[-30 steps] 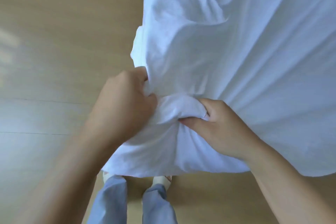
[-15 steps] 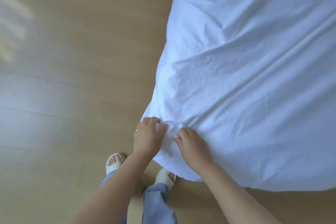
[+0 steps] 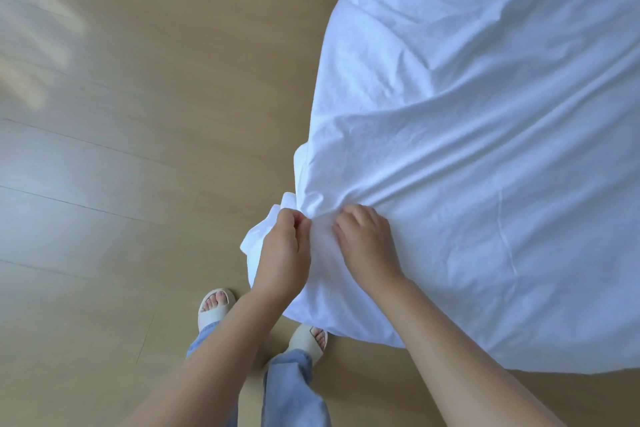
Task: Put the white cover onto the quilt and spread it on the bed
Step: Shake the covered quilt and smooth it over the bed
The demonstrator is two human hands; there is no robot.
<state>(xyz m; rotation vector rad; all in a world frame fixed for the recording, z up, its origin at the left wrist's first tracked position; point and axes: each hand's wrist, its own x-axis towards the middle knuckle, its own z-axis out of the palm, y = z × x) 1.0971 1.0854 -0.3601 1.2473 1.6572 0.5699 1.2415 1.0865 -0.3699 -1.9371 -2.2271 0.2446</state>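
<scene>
Here my left hand (image 3: 282, 250) and right hand (image 3: 367, 243) pinch a corner of the white cover (image 3: 467, 184), bunched over the floor (image 3: 138, 114); I reckon I'm seating the quilt corner, then shaking it flat.

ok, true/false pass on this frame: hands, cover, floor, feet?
1. The left hand and right hand both grip the cover. True.
2. The cover is striped. False: it is plain white.
3. The floor is light wood-look planks. True.
4. The person is barefoot. False: they are wearing cream slippers.
5. The cover lies smooth at the hands. False: it is bunched and creased there.
</scene>
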